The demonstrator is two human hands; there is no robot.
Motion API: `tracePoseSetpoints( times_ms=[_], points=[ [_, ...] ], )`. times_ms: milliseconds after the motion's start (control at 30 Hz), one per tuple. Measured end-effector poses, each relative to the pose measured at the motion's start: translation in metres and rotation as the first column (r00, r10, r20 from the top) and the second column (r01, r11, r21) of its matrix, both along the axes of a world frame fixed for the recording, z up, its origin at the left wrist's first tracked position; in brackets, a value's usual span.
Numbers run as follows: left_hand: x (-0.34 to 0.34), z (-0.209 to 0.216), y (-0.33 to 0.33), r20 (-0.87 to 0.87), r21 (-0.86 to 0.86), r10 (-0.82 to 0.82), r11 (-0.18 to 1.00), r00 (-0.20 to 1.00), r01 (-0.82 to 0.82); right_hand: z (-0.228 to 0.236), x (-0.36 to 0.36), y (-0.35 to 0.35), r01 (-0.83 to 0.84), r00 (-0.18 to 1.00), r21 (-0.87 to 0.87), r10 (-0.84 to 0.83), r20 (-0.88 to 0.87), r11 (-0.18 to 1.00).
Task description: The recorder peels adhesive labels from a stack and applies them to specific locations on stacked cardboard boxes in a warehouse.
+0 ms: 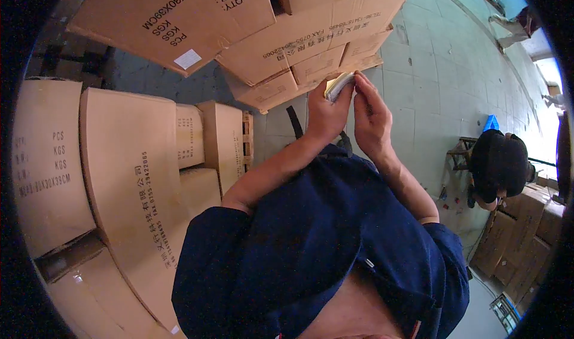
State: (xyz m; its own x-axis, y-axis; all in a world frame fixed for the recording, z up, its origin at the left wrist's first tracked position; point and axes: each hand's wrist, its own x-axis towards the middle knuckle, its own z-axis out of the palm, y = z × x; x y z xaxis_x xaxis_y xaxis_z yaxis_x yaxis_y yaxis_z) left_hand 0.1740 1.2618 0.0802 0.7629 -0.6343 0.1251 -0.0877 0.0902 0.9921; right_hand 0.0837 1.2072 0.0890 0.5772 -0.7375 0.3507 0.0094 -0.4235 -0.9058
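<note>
- We've got both hands up in front of us, close together, working on a small stack of papers (338, 85) (could be labels or a thin pad, hard to tell at this size).
- Left hand (326, 116) is curled around the lower side of the stack, fingers closed on it from beneath, so that one is doing the holding.
- Right hand (369, 116) sits just beside it, fingertips pinched at the top edge of the stack, looks like it's picking at a sheet.
- The stack is in the air, right in front of the cardboard boxes (299, 46) piled ahead of us. More boxes (128, 177) stand on our left.
- Another person (499, 165) is bent over some boxes off to our right, well apart from us.
- What could go wrong, we reckon: the grip is only fingertips on thin sheets, so a slip could fan the stack out and drop it onto the tiled floor (442, 87), or two sheets could peel off together.
</note>
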Motion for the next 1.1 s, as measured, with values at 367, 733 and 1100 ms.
tracePoseSetpoints(
  times_ms=[367, 733, 1100],
  points=[
    [0.004, 0.002, -0.001, -0.001, -0.048, 0.024, 0.999, 1.0, -0.024, 0.004, 0.007, 0.001, 0.019, 0.999, 0.044, -0.018, -0.038, 0.999],
    [0.007, -0.003, 0.0, 0.024, -0.019, 0.021, 1.0, 0.999, -0.021, 0.007, 0.009, -0.004, -0.018, 0.999, 0.129, 0.023, -0.035, 0.992],
    [0.006, -0.006, 0.002, 0.013, -0.018, 0.022, 1.0, 1.0, -0.022, 0.006, 0.009, -0.003, -0.009, 1.0, 0.22, 0.012, -0.012, 0.976]
  ],
)
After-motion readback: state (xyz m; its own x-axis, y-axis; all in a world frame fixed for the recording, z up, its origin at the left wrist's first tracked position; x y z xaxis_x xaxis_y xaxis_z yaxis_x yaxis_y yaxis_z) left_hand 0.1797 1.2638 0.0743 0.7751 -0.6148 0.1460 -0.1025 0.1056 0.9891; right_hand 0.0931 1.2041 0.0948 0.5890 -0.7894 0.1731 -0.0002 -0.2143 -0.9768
